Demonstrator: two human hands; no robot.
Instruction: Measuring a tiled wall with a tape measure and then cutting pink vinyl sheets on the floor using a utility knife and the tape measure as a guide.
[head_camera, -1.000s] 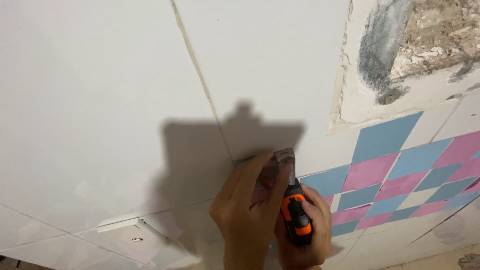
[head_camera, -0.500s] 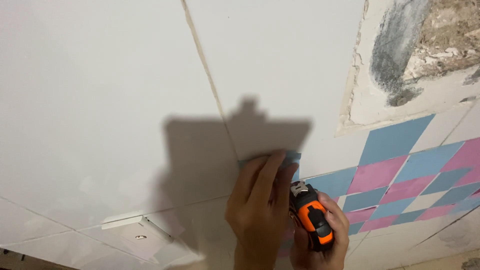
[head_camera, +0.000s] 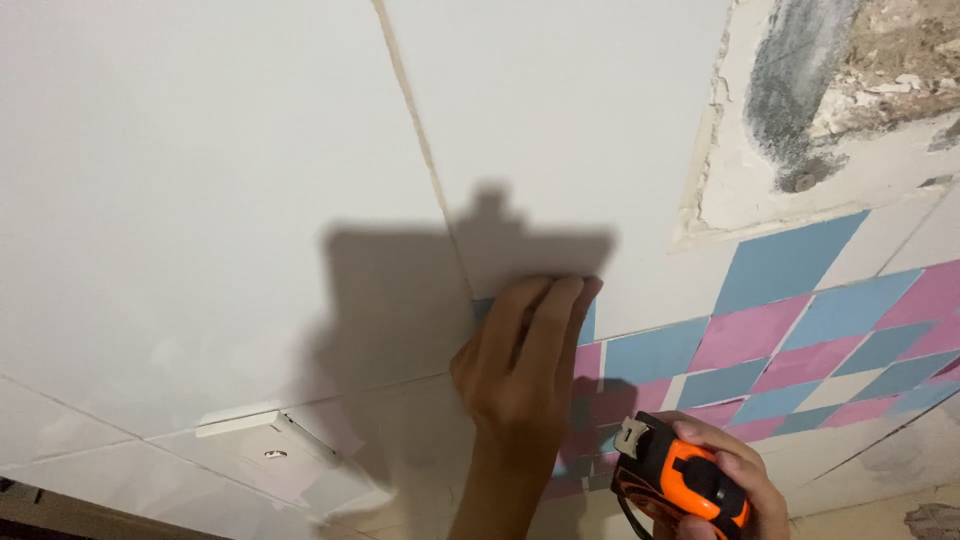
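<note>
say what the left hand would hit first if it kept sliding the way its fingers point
The left hand lies flat on the wall, fingers pointing up. Straight on, the fingertips would cross the edge where the blue tile meets the white panel, then only bare panel, as far as the view shows.

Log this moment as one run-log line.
left hand: flat on white wall tile | right hand: holds orange tape measure | coloured tiles right

White wall panels (head_camera: 200, 180): smooth, matt. Tiles (head_camera: 770, 330): blue and pink, flat satin finish. Broken patch (head_camera: 860, 90): rough bare plaster, crumbly grey-brown mortar. Tape measure (head_camera: 680, 482) in right hand (head_camera: 725, 480): glossy orange plastic, black rubbery trim, dull metal hook.
</note>
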